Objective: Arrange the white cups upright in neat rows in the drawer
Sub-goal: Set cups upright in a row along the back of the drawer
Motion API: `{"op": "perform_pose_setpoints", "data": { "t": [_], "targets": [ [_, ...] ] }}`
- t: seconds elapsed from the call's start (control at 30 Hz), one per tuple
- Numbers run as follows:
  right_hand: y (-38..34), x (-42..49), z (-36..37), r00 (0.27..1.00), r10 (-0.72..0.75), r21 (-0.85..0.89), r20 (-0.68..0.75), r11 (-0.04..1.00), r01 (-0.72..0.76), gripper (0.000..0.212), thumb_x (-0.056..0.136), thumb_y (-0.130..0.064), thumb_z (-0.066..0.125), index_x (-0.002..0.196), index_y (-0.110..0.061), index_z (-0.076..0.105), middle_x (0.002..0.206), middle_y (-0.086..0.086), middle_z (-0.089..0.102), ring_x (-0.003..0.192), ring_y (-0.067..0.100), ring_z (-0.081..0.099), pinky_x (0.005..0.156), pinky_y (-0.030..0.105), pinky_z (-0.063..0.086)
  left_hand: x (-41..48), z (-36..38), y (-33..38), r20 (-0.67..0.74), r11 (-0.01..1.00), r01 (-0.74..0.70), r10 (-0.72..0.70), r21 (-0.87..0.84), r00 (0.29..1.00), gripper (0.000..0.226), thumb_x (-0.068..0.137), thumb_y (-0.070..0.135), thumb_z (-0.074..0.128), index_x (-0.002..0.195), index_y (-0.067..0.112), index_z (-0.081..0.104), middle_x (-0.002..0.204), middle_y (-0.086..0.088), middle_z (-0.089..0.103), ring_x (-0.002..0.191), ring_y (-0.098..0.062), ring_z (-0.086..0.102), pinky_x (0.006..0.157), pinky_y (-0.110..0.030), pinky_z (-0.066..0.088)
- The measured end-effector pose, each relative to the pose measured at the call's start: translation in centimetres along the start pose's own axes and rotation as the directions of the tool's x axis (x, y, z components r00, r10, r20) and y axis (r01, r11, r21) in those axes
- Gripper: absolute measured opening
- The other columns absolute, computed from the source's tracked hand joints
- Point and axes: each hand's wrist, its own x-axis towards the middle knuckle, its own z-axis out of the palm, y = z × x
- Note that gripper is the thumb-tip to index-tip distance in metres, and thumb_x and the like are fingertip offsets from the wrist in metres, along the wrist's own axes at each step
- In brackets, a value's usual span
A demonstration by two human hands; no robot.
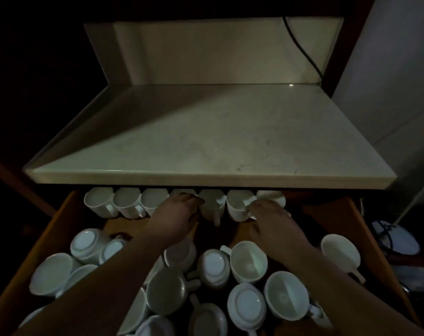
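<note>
The left hand [179,212] reaches to the back of the drawer [60,224], its fingers curled against the side of a white cup in the back row [212,206] — whether they are clamped on it or only touching cannot be told in the dim light. The right hand [269,219] lies just beside it, fingers spread and resting on the handle side of the next cup [237,204], with another cup partly hidden beneath the fingertips; a firm grip cannot be made out here either. Both forearms stretch from the bottom of the view across the drawer.

The back row runs along the far wall of the drawer, just under the front edge of the counter [206,141]. Three upright cups [128,202] stand touching one another to the left of the left hand, their handles turned toward the viewer.

Nearer the viewer, the rest of the drawer holds a loose heap of white cups [247,260] — some lying on their sides with the mouth showing, some upside down with the foot ring up [84,241], several leaning on each other. A single cup [339,251] lies apart near the right wall.

A dark cable [303,52] hangs down the pale wall behind the counter.
</note>
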Motion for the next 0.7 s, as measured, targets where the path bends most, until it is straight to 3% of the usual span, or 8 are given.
{"op": "perform_pose_setpoints", "data": {
  "t": [0.1,0.17,0.3,0.4,0.47,0.57,0.7],
  "targets": [
    [-2.2,1.8,1.7,1.0,0.016,-0.055,0.011,0.998,-0.015,0.041,0.096,-0.026,0.052,0.136,-0.017,0.056,0.136,0.004,0.055,0.129,0.022,0.05,0.103,0.035,0.046,0.8,0.2,-0.6,0.016,0.994,-0.102,0.102,0.037,0.995,0.041,0.079,0.028,0.054,0.115,0.018,0.072,0.109,-0.007,0.071,0.1,-0.031,0.066,0.083,-0.035,0.052],
    [-2.7,2.6,2.7,1.0,0.029,-0.158,-0.008,0.987,-0.03,0.037,0.097,-0.028,0.052,0.132,-0.017,0.056,0.132,0.005,0.057,0.128,0.024,0.05,0.107,0.034,0.041,1.3,0.6,-0.7,0.024,0.979,-0.183,0.182,0.091,0.983,0.039,0.077,0.028,0.053,0.11,0.022,0.073,0.105,-0.004,0.071,0.098,-0.029,0.066,0.081,-0.036,0.05],
    [-2.9,3.6,3.9,0.996,0.088,-0.251,-0.027,0.964,-0.092,0.033,0.101,-0.028,0.051,0.132,-0.018,0.056,0.135,0.006,0.058,0.129,0.027,0.051,0.112,0.037,0.034,2.0,1.4,-0.5,0.099,0.948,-0.273,0.259,0.165,0.961,0.04,0.083,0.028,0.056,0.121,0.025,0.069,0.116,-0.002,0.069,0.113,-0.028,0.06,0.101,-0.038,0.037],
    [-3.2,4.3,3.9,0.994,0.101,-0.277,-0.04,0.955,-0.108,0.039,0.1,-0.02,0.051,0.138,-0.019,0.055,0.141,0.005,0.057,0.134,0.027,0.049,0.116,0.038,0.03,2.7,1.6,0.2,0.148,0.94,-0.261,0.232,0.22,0.961,0.038,0.096,0.028,0.052,0.133,0.023,0.058,0.132,-0.006,0.059,0.128,-0.03,0.05,0.109,-0.035,0.026],
    [-3.2,4.6,3.9,0.993,0.113,-0.273,-0.033,0.955,-0.118,0.042,0.099,-0.015,0.049,0.14,-0.02,0.055,0.144,0.004,0.055,0.135,0.026,0.047,0.117,0.038,0.029,3.0,1.7,0.5,0.151,0.946,-0.223,0.191,0.234,0.97,0.04,0.097,0.03,0.052,0.136,0.023,0.055,0.136,-0.008,0.058,0.129,-0.031,0.049,0.109,-0.036,0.028],
    [-3.0,5.0,4.1,0.992,0.124,-0.267,-0.036,0.955,-0.129,0.036,0.097,-0.014,0.053,0.132,-0.021,0.06,0.137,0.004,0.059,0.131,0.026,0.05,0.116,0.039,0.032,3.3,2.6,0.8,0.125,0.946,-0.201,0.174,0.253,0.977,0.045,0.097,0.03,0.053,0.142,0.027,0.051,0.136,-0.005,0.06,0.129,-0.028,0.051,0.11,-0.037,0.031],
    [-2.6,5.1,4.1,0.993,0.114,-0.24,-0.03,0.964,-0.117,0.036,0.093,-0.014,0.056,0.127,-0.022,0.063,0.132,0.003,0.061,0.128,0.024,0.051,0.114,0.037,0.034,3.9,3.6,1.8,0.07,0.953,-0.171,0.158,0.251,0.985,0.045,0.089,0.031,0.061,0.134,0.024,0.06,0.126,-0.004,0.067,0.118,-0.028,0.06,0.104,-0.04,0.039]
  ]
}}
